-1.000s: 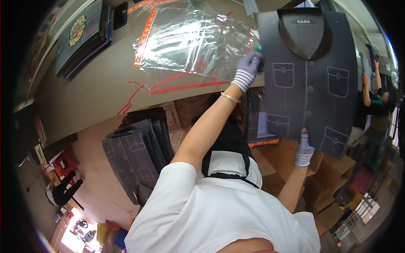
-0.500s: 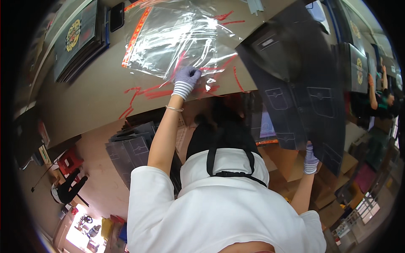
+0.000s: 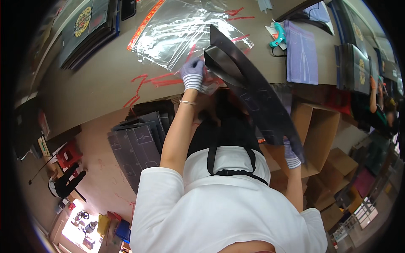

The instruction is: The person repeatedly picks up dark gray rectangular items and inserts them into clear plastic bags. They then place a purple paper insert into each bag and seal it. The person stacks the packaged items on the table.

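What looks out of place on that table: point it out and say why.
Red strips lie crooked and scattered along the near edge of the table, beside the clear plastic bags and the left hand. They look odd because they follow no order, probably stray scraps. I see nothing spilled.

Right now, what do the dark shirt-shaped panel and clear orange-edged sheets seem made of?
Dark shirt-shaped panel: probably satin card or thin plastic; it bows stiffly with soft sheen. Clear orange-edged sheets: likely glossy plastic film, wrinkled with bright glare.
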### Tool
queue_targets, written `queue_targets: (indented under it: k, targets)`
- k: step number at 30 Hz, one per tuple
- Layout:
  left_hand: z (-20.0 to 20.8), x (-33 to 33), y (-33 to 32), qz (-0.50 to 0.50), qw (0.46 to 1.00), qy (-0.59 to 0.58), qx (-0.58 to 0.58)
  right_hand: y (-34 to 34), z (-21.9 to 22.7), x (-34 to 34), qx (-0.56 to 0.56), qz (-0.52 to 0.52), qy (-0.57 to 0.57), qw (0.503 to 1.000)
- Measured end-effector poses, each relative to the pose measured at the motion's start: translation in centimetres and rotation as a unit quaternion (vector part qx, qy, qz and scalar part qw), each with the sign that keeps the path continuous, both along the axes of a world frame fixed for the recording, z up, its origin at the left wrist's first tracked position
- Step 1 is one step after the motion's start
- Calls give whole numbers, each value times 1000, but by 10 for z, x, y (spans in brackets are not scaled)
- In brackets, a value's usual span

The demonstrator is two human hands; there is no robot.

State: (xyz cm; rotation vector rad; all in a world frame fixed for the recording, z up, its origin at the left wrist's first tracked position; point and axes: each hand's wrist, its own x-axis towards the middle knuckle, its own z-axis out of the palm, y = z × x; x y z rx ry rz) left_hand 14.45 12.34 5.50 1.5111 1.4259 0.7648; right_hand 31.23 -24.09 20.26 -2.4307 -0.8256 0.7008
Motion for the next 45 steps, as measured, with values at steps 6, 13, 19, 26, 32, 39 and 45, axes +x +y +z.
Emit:
queue_targets:
  k: [6, 13, 19, 26, 32, 39, 45]
  targets:
    - [91, -35, 12, 119, 972, -201, 37, -30, -27, -1, 103, 61, -142, 983]
    - [46, -66, -11, 49, 995, -77, 40, -47, 57, 79, 258, -206, 272, 904]
    - [19, -85, -33, -22, 999, -28, 31, -21, 81, 77, 98, -151, 358, 916]
    - [48, -87, -50, -116, 969, 99, 192, 32, 24, 56, 69, -102, 416, 901]
    - [46, -87, -67, -146, 926, 218, 272, 5, -14, 79, 110, -109, 398, 904]
    - [39, -114, -79, -75, 941, 237, 230, 16, -7, 42, 220, -183, 392, 874]
    - [38, -127, -82, -91, 951, 133, 263, -15, -39, 52, 219, -230, 393, 863]
